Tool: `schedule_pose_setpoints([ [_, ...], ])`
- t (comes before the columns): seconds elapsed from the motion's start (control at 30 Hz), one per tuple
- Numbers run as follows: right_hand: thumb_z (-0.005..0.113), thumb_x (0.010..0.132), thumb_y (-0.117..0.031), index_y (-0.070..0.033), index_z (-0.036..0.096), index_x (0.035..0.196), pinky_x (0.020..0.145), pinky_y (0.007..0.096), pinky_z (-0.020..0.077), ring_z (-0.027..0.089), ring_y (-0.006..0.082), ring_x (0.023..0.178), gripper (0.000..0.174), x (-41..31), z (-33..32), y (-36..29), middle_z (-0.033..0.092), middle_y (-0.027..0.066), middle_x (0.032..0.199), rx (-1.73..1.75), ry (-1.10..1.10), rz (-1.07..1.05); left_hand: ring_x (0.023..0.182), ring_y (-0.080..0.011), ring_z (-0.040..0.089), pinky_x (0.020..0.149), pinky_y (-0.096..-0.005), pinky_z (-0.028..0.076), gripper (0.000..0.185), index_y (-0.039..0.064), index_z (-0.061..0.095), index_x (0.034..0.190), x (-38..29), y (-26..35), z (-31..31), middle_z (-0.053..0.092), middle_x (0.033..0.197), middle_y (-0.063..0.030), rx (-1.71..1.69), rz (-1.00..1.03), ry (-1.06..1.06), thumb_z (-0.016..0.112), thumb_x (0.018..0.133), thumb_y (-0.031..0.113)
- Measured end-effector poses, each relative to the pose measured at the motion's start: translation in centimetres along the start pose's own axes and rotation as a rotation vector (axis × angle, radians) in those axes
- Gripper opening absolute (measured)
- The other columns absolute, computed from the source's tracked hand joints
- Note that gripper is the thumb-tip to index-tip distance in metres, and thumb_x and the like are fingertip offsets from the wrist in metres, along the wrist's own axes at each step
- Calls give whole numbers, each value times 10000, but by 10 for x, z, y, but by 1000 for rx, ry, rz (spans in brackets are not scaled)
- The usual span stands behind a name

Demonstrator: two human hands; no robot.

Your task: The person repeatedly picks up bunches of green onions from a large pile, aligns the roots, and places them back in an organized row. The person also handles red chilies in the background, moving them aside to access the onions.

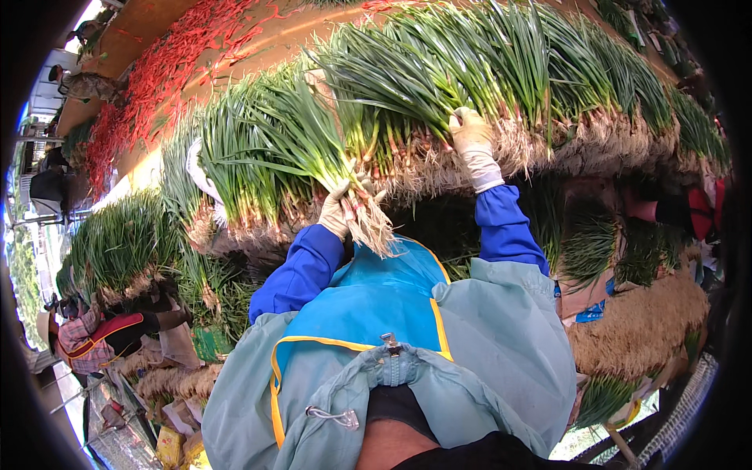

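My left hand, in a cream work glove, grips a small bunch of green garlic or similar allium plants. Its long leaves fan to the upper left, and pale roots hang over the front of my apron. Further right, my gloved right hand is closed around the lower stalks of more plants at the front of a long row. The rest of the row stands packed close, leaves up, with a fringe of tangled roots along the near side. My right fingertips are partly hidden among the stalks.
Red strips lie heaped on the brown surface beyond the row. A person in a checked shirt is at the left, beside more plants. Root-covered bundles are stacked at the right, near another person's red garment.
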State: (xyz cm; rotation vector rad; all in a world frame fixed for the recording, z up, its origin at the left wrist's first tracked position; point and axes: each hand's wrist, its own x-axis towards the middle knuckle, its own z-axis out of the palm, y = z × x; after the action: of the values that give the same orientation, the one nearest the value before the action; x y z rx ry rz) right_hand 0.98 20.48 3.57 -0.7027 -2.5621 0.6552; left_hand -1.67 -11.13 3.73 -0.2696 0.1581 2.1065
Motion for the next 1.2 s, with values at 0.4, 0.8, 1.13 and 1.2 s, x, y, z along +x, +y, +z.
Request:
schedule_pose_setpoints([
  [0.4,424,867,-526,-50,642,861,723,394,450,586,364,792,523,-132,46,-83,625,192,797,555,-865,269,627,-221,648,526,-300,544,361,40,542,1130,9,6,-16,650,820,-139,493,-130,226,577,789,155],
  [0.8,582,837,-318,-89,609,957,491,357,460,572,206,612,260,-90,96,-109,587,32,763,1708,-684,967,1131,-333,493,973,-475,396,427,-8,459,1195,3,2,-47,502,1225,-184,252,-63,132,558,788,73],
  [1.13,420,925,-371,-99,540,820,318,256,282,300,66,372,316,-68,84,-129,340,-69,519,1475,-674,1112,966,-325,592,865,-444,478,388,-15,516,1145,6,0,-49,610,1038,-182,206,-146,56,573,785,119],
  [1.2,437,927,-339,-96,535,822,305,223,244,305,40,371,282,-57,82,-120,348,-76,516,1599,-798,1037,936,-310,591,846,-431,487,408,-12,493,1165,3,-4,-36,604,1017,-167,161,-91,22,573,789,125],
])
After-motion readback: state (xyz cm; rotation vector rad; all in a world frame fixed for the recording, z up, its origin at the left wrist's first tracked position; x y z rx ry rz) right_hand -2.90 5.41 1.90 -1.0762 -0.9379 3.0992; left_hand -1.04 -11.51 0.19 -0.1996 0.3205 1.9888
